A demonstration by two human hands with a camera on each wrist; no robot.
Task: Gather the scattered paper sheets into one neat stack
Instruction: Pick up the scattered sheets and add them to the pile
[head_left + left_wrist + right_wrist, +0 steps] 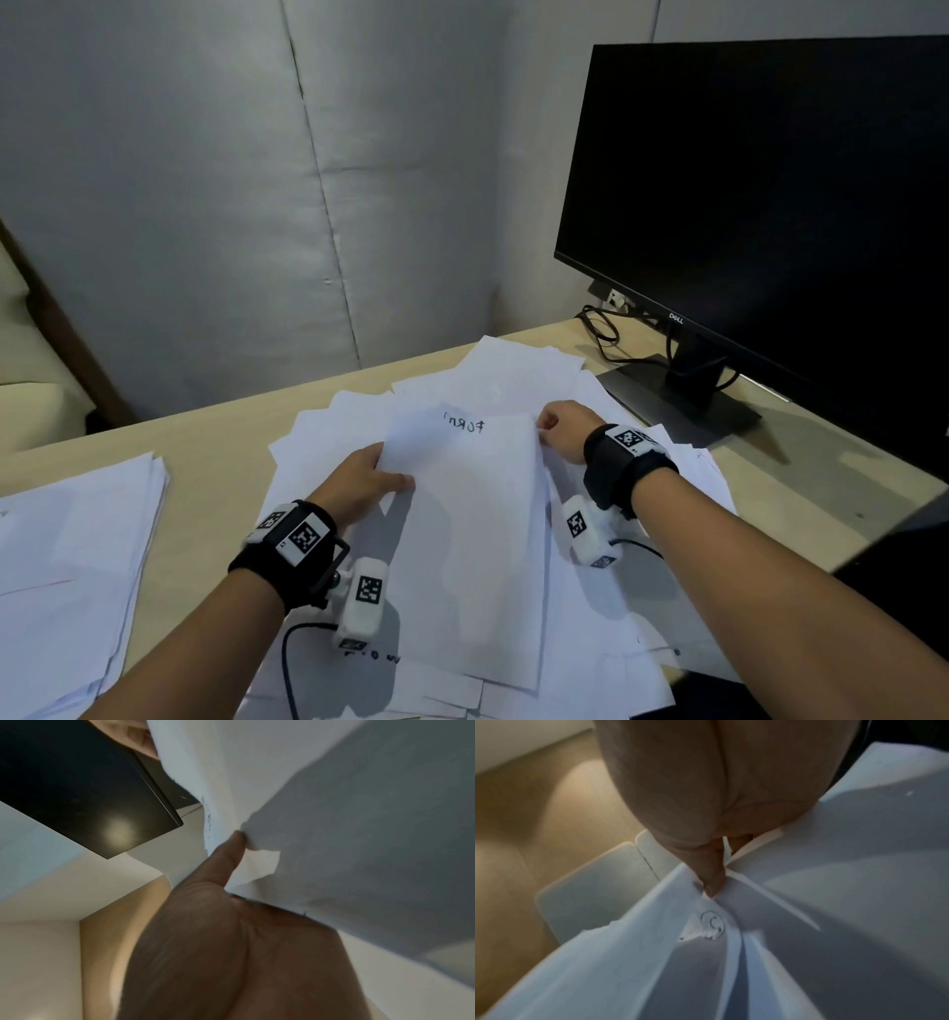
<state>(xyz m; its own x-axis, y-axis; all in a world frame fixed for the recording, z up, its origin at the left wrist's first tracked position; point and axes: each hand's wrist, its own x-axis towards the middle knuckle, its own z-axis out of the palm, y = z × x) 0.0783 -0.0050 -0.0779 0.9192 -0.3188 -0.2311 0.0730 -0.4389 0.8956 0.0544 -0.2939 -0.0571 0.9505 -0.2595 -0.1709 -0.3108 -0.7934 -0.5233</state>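
Grey padded wall panels [205,180] are standing behind a pale wooden bench [215,442], where a dark monitor [770,195] is sitting on its stand at the far right. Both hands are holding one top sheet [472,539], which is bearing handwriting near its far edge. The left hand [359,485] is pinching the sheet's left edge: its thumb [398,482] is lying on top of the paper, and the remaining fingers are hidden underneath it in the head view. From the left wrist view, one finger [231,854] is pressing up against the underside of the sheet. The right hand [565,429] is gripping the sheet's far right corner, with its fingers [712,872] curled and pinching the paper edge. Under and around both sets of fingers, loose sheets [513,375] are lying scattered and overlapping, fanning out beyond the fingertips towards the monitor and back towards the wrists. Well apart to the left of the left hand's fingers, a gathered pile of paper [77,555] is lying on the bench, its edges only roughly squared. Black straps with white tagged camera units are sitting on both wrists.
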